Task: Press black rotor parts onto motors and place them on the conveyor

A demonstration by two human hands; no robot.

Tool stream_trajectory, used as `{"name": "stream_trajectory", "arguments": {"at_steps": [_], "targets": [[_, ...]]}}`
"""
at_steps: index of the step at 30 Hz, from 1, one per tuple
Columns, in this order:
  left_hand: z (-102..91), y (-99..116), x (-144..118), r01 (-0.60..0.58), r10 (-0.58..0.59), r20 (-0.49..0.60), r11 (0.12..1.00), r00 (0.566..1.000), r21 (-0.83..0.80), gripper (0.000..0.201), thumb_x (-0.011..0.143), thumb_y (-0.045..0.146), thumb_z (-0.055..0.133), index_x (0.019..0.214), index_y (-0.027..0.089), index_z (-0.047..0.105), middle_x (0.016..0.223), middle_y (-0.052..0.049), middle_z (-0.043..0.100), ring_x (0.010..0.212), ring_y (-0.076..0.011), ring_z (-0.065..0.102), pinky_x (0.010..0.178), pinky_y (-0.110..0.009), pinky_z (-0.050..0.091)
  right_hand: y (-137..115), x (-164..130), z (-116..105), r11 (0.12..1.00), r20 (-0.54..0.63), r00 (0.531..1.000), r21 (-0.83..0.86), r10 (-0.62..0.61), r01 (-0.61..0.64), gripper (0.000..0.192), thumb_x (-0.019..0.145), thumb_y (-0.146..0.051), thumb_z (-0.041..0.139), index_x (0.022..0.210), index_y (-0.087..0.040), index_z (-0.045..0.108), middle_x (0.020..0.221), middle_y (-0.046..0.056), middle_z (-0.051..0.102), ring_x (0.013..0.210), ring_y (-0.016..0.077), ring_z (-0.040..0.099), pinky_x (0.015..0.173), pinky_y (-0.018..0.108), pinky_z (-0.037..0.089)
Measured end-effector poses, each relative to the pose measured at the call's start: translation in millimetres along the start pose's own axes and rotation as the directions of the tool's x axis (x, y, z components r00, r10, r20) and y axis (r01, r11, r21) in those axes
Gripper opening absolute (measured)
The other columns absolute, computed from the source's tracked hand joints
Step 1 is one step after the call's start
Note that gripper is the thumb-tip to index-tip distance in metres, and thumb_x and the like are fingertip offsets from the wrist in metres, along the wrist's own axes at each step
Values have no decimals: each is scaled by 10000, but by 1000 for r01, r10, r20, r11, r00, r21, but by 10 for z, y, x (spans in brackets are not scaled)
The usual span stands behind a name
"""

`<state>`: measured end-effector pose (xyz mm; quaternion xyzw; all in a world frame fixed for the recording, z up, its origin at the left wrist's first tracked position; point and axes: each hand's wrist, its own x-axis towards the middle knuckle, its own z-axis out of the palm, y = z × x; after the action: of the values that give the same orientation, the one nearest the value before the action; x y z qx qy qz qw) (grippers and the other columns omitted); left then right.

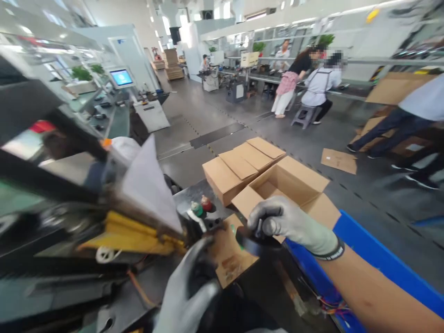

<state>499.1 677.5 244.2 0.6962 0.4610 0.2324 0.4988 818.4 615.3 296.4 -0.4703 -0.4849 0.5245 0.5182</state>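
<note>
**Two gloved hands at a machine beside open cartons**

Two hands in grey gloves work at the edge of a machine. The right hand (pixel 291 222) is curled around a dark, flat, rounded part (pixel 255 243), gripping it above a brown cardboard piece (pixel 231 259) that lies on the desk (pixel 263 282). The left hand (pixel 189 291) sits low and near the camera, fingers bent over something dark; what it grips is blurred. Green and red buttons (pixel 201 206) stand just behind. An open carton (pixel 287 185) sits beyond the right hand, beside a blue bin (pixel 374 263).
</note>
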Motion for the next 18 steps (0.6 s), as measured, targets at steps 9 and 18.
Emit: {"name": "stream_trajectory", "arguments": {"at_steps": [9, 18], "targets": [[-443, -80, -404, -430, 444, -4, 866, 896, -255, 432, 896, 563, 772, 1229, 288, 786, 1154, -71, 813, 1027, -277, 771, 922, -348, 626, 42, 178, 1415, 987, 281, 956, -101, -88, 121, 292, 969, -441, 751, 999, -162, 833, 902, 74, 774, 792, 160, 679, 698, 216, 516], [-1247, -836, -767, -397, 357, -432, 918, 828, -4, 281, 937, 352, 751, 1216, 327, 783, 1340, -60, 771, 1226, -319, 738, 1076, -484, 617, 826, 241, 2827, 997, -22, 1000, 70, 11, -10, 454, 1063, -505, 577, 1486, -344, 613, 1582, 35, 578, 1503, 250, 502, 1294, 421, 391]]}}
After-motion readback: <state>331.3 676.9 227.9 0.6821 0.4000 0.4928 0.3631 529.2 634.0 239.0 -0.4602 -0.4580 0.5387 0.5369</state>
